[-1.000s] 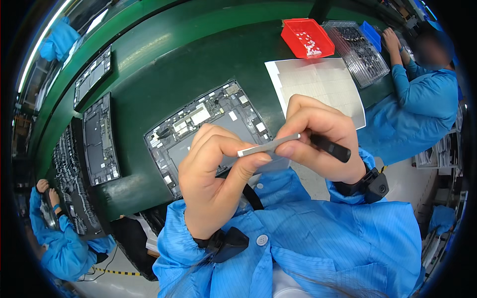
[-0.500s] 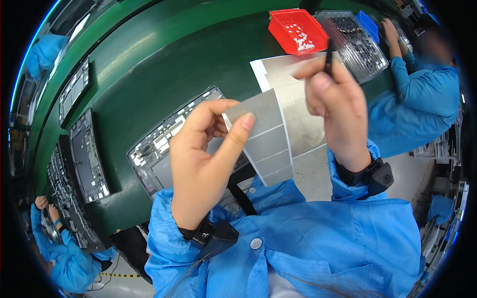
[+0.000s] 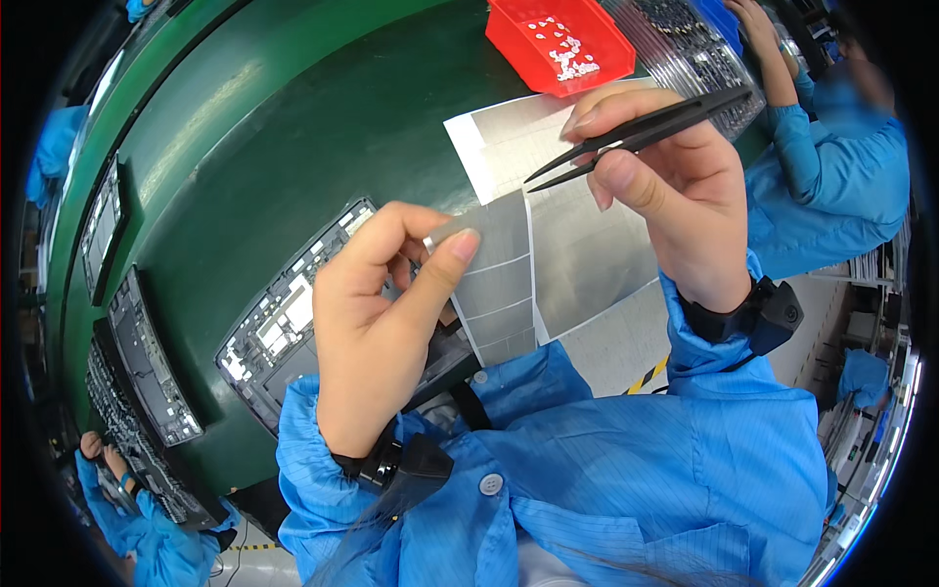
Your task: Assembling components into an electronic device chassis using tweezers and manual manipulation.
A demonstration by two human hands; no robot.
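Observation:
My left hand (image 3: 367, 323) pinches a strip of grey rectangular stickers on white backing (image 3: 499, 289) by its upper left edge, thumb on top. Black tweezers (image 3: 675, 119) lie in my right hand (image 3: 690, 196), gripped between thumb and fingers. Their tips are slightly apart and point left, close to the strip's upper right corner; whether they touch it I cannot tell. Behind the strip, larger sheets of grey stickers (image 3: 597, 269) lie at the table's edge. Partly hidden by my left hand is an opened laptop base (image 3: 284, 328) with exposed boards.
A red bin (image 3: 562, 49) of small white pieces stands at the back, beside a clear tray (image 3: 685, 49) of dark parts. More device frames (image 3: 152, 352) lie at left on the green table (image 3: 254, 176). Co-workers in blue (image 3: 831, 186) sit at right and lower left.
My right hand has come down and turned, swinging the tweezers' tips left to the strip's corner. The whole view has shifted, so the bin and sheets sit further left and the bin higher.

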